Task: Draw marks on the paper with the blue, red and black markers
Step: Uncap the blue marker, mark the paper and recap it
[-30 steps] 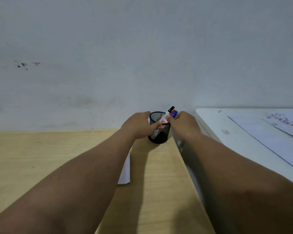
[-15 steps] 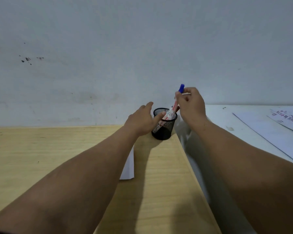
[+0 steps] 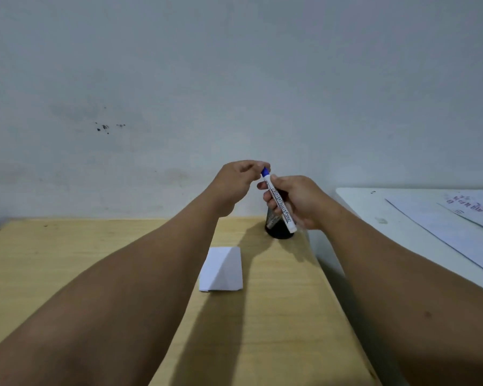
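My right hand [image 3: 299, 203] grips the white barrel of the blue marker [image 3: 280, 204], held tilted above the black mesh pen holder [image 3: 276, 231]. My left hand [image 3: 234, 182] pinches the marker's blue cap [image 3: 265, 171] at its top end. A small folded white paper [image 3: 222, 270] lies on the wooden desk [image 3: 67, 254], in front of the holder and between my forearms. The red and black markers are hidden behind my right hand.
A white table [image 3: 374, 218] stands to the right of the desk with printed sheets [image 3: 457, 227] on it. A pale wall with a few dark specks rises right behind both.
My right hand has lifted the blue marker out of the holder and brought it lower and nearer. My left hand has left the holder and taken the cap. The camera has tilted, showing the paper.
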